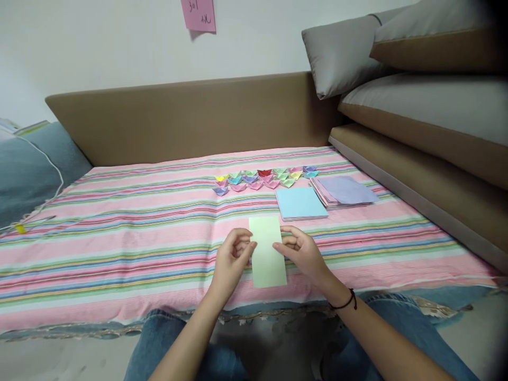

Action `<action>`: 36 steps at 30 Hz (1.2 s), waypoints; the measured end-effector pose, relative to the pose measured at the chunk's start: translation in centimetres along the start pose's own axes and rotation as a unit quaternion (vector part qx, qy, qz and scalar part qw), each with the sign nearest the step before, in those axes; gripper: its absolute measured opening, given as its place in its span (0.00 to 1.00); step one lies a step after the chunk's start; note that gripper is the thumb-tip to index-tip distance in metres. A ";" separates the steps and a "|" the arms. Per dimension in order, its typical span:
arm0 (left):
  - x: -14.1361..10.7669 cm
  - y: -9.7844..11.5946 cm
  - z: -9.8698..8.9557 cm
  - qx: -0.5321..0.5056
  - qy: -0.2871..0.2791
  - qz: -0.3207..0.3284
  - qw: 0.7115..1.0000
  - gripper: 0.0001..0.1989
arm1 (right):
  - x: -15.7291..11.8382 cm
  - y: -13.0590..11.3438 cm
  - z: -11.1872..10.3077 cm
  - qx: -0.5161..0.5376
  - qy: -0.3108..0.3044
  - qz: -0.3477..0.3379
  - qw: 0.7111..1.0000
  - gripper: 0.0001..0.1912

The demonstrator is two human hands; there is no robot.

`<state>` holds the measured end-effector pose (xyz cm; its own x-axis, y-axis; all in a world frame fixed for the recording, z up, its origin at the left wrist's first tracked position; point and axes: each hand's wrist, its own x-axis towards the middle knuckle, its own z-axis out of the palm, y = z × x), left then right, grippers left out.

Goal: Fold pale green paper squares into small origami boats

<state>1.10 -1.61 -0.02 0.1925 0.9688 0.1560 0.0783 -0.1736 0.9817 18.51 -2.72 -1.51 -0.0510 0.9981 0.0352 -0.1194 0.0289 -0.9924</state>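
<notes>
Head view, the only one. Item: one pale green sheet [269,264], a tall rectangle, in front of the seated person over the near part of the striped cloth [119,238]. Left hand [234,254]: thumb and fingers pinching the sheet's left edge. Right hand [302,254]: the same grip on the right edge, a dark cord bracelet [344,304] at its wrist. Finished, by the look of it: a cluster of small folded paper boats [264,173] in several colours, set in close rows beyond the hands, one red among them. In hand: the green sheet, by my judgement at an early stage, its face smooth and without boat form. Unworked: a blue-topped paper stack [302,203], flat, just beyond the sheet and to its right; beside it a purple-topped paper stack [347,190], less evenly squared. Hard to make out: whether the green sheet is a single layer or folded double, and whether it touches the cloth. Hidden: several fingertips behind the sheet, and lower layers of the stacks. Cut off: the top of a pink wall note [198,16] and, at right, the piled cushions [428,106]. Too small to tell: the exact count of boats, some overlapping.
</notes>
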 end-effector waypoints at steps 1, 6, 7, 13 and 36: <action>0.0 0.0 -0.2 0.014 -0.016 -0.005 1.000 0.10 | 0.1 -0.1 -0.2 -0.010 0.011 -0.005 1.000 0.22; 0.2 -0.1 -0.6 0.045 -0.023 -0.016 0.999 0.10 | -0.1 -0.2 -0.5 -0.031 0.049 0.003 0.998 0.14; 0.2 -0.1 -0.5 0.049 -0.020 -0.010 0.999 0.10 | -0.1 -0.3 -0.4 -0.034 0.052 0.008 0.998 0.14; 0.2 0.1 -0.2 0.046 -0.046 0.005 0.998 0.10 | -0.3 -0.6 -0.7 -0.016 0.056 0.019 0.998 0.13; 0.2 -0.5 -0.3 0.063 -0.105 -0.020 0.992 0.12 | -0.2 -0.1 -1.0 0.038 0.015 0.033 0.999 0.11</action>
<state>0.86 -1.28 -0.41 0.3854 0.9195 0.0771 0.2090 -0.1683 0.9633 19.57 -2.89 -1.55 -0.0313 0.9989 -0.0341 -0.1918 -0.0395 -0.9806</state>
